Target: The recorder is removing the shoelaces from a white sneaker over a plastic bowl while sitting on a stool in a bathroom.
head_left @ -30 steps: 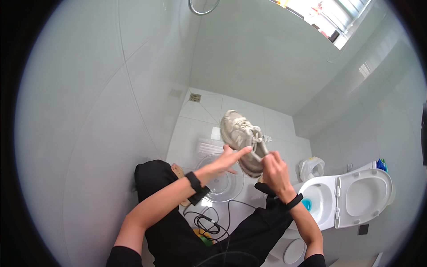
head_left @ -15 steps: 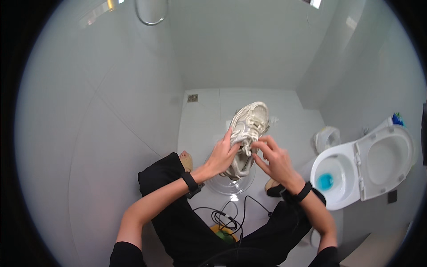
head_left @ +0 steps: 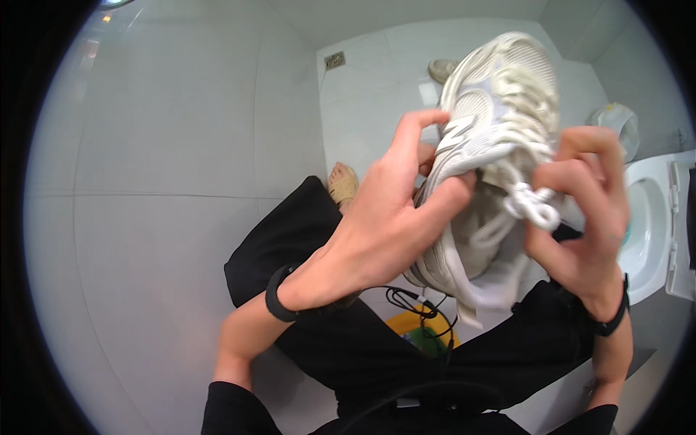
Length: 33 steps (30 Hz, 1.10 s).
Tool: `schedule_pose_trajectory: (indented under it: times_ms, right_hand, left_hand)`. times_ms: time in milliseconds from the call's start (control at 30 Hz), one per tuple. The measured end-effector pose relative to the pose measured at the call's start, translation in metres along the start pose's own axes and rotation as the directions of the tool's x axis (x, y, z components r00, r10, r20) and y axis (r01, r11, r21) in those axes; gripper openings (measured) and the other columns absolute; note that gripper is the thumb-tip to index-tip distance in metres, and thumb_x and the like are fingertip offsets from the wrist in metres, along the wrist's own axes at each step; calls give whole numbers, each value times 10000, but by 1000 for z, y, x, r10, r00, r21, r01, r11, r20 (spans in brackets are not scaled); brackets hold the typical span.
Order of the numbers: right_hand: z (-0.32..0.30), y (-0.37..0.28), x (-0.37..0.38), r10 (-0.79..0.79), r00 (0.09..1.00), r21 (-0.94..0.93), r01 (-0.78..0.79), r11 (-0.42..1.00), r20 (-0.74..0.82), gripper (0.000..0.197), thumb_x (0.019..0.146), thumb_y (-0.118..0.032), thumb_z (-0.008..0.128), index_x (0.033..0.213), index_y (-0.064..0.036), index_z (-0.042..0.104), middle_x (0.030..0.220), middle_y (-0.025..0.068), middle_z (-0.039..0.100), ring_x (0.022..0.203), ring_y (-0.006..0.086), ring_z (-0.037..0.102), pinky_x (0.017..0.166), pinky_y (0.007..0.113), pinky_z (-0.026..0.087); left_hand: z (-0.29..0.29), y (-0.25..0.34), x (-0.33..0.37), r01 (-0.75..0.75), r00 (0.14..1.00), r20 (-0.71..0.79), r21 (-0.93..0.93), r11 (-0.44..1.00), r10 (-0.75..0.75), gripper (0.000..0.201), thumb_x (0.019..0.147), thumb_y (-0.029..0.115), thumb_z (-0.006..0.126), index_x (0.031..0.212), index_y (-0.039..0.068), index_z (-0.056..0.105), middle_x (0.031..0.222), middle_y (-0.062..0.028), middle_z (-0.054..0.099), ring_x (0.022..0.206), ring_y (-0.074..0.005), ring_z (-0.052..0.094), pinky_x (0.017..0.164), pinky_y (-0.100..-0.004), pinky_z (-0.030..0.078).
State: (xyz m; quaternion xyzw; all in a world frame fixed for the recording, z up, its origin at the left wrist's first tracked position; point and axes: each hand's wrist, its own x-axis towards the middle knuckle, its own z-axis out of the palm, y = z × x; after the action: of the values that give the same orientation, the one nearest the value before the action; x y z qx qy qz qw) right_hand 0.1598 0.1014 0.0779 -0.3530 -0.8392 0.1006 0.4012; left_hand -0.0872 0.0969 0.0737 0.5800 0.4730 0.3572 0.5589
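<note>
A white sneaker (head_left: 500, 109) with mesh panels is held up close, its toe pointing away and its opening toward me. My left hand (head_left: 384, 210) grips its left side, the thumb over the collar edge and the fingers along the outer wall. At the knotted shoelace (head_left: 533, 203) is my right hand (head_left: 587, 210), slightly blurred. Its curled index finger and thumb lie around the lace loops; the exact contact is hard to make out. The heel hangs over my lap.
Another light shoe (head_left: 441, 70) rests on the tiled floor near a drain (head_left: 335, 61). To the right stand a toilet (head_left: 652, 210) and a bin with a white liner (head_left: 616, 127). Black cables (head_left: 413, 299) and a yellow container (head_left: 406, 322) are between my legs.
The sneaker has come up much closer to me, and a light shoe now shows on the floor behind it. Both hands stay at it, and the view has shifted.
</note>
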Motion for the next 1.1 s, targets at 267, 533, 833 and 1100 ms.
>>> schedule_pose_trajectory:
  times_ms: [267,533,833,1100]
  right_hand:
    - [-20,-17,-3,105,994,-37,-105,994,-6,307,824,-197,793,880,-66,522,1048,132,493,886,227,459,806,345,381]
    - [-5,-11,-12,296,954,4,-296,955,-40,492,890,-109,898,696,-15,456,916,83,563,746,161,479,639,290,353]
    - [-9,-7,-6,586,772,461,-626,629,248,143,964,46,760,1103,18,776,937,54,755,780,73,651,682,231,495]
    - [7,-4,-19,510,711,638,-685,351,483,122,1073,3,711,1177,47,757,854,23,741,669,45,602,593,229,458]
  left_hand:
    - [1,26,-8,41,996,79,-77,996,-35,665,986,89,640,1587,-39,386,1141,-103,734,973,-118,638,868,-304,527]
    - [10,3,-9,-217,969,6,498,840,247,773,870,100,633,1557,-90,333,1064,-263,711,915,-411,719,902,-423,573]
    - [2,3,-10,-77,996,82,457,886,44,646,944,110,605,1516,-82,372,990,-268,680,934,-454,704,874,-469,552]
    - [2,1,-6,-380,924,228,480,791,306,444,936,93,799,1346,22,642,1202,-162,693,1112,-388,704,939,-448,595]
